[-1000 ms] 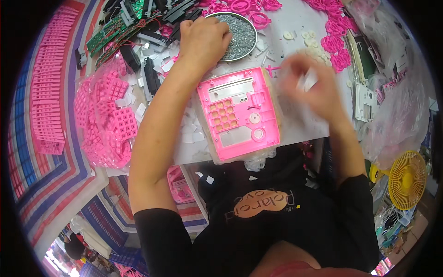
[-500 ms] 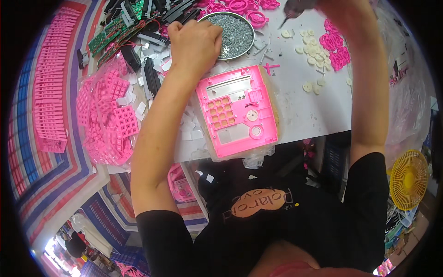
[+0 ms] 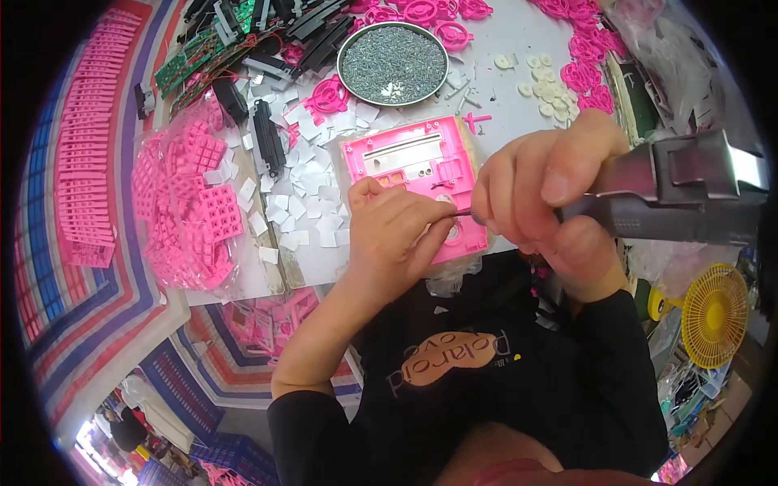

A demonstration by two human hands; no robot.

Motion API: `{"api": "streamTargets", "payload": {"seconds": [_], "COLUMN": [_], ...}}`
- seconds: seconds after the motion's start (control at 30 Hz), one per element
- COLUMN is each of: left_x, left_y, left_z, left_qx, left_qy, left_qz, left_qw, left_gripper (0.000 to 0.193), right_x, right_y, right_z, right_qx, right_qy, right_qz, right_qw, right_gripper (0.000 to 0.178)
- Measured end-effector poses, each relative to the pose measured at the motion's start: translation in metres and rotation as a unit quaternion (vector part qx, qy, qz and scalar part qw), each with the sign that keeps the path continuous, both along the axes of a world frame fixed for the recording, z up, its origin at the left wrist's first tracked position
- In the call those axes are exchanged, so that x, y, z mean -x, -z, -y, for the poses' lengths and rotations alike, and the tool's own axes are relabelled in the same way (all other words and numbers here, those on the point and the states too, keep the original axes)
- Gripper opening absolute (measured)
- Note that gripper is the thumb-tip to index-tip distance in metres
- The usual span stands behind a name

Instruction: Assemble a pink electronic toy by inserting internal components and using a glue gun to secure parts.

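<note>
My right hand (image 3: 551,190) is wrapped around a dark grey power screwdriver (image 3: 681,190), held sideways with its thin bit pointing left. At the bit's tip, the thumb and forefinger of my left hand (image 3: 393,231) are pinched together. What they hold, if anything, is too small to make out. Both hands are over a pink plastic housing (image 3: 463,182) that lies inner side up and has square key holes, a metallic strip and screw posts. My left hand hides its lower left part. Beyond it stands a round metal dish (image 3: 394,99) full of small screws.
White paper squares (image 3: 304,190) lie scattered left of the housing. Further left are a bag of pink keypad pieces (image 3: 190,206) and black parts with green circuit boards (image 3: 190,69). White discs (image 3: 551,93) and pink rings (image 3: 579,77) lie at the far right.
My left hand has come back from the screw dish to the housing. My right hand has brought the screwdriver down from the far right, and its bit now meets my left fingertips.
</note>
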State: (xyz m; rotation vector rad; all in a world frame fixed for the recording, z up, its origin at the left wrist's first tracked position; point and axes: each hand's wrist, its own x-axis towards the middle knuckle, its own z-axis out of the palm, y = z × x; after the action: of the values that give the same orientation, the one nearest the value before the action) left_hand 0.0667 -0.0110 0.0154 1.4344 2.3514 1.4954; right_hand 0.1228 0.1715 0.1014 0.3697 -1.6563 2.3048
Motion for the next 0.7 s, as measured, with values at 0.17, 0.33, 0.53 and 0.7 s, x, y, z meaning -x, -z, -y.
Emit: {"api": "streamTargets", "payload": {"seconds": [0.17, 0.33, 0.53, 0.7], "left_x": [-0.002, 0.004, 0.012, 0.007], "left_y": [0.007, -0.001, 0.011, 0.017], "left_z": [0.002, 0.001, 0.004, 0.002], "left_qx": [0.011, 0.089, 0.149, 0.139], "left_qy": [-0.013, -0.021, 0.080, 0.059], "left_qz": [-0.037, -0.104, -0.196, -0.232], "left_qw": [0.999, 0.990, 0.966, 0.961], "left_gripper": [0.021, 0.026, 0.027, 0.016], "right_x": [0.001, 0.002, 0.002, -0.001], "right_y": [0.009, 0.042, 0.067, 0.069], "right_z": [0.007, 0.002, -0.001, 0.001], "right_qx": [-0.008, -0.036, -0.104, -0.225], "right_qy": [-0.001, 0.025, 0.035, 0.021], "right_qz": [-0.015, -0.016, -0.004, 0.026], "right_qw": [1.000, 0.999, 0.994, 0.974], "right_gripper": [0.031, 0.031, 0.030, 0.022]}}
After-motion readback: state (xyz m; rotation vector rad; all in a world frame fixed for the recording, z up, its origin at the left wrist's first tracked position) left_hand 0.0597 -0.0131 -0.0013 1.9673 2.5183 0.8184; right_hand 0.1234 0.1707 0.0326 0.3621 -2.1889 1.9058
